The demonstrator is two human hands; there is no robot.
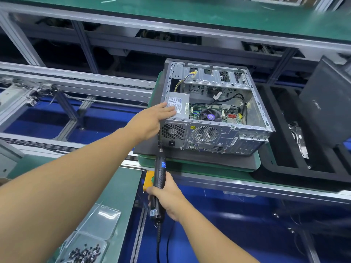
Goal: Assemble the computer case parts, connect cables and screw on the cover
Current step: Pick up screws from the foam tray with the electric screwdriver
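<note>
Bracing the open grey metal computer case (214, 130), which lies on a grey mat on the conveyor line, the left hand (152, 118) rests flat, fingers straight, on the silver power supply box (178, 105) at the case's corner. The right hand (167, 194) is wrapped round a black electric screwdriver (160, 171), its bit at the rear panel's edge. The task looks about midway: the green motherboard (212, 112), the supply and some cables sit inside, but the dark side cover panel (326, 103) leans apart at the right, unfitted. A clear plastic tray of small black screws (85, 253) lies below the left forearm.
</note>
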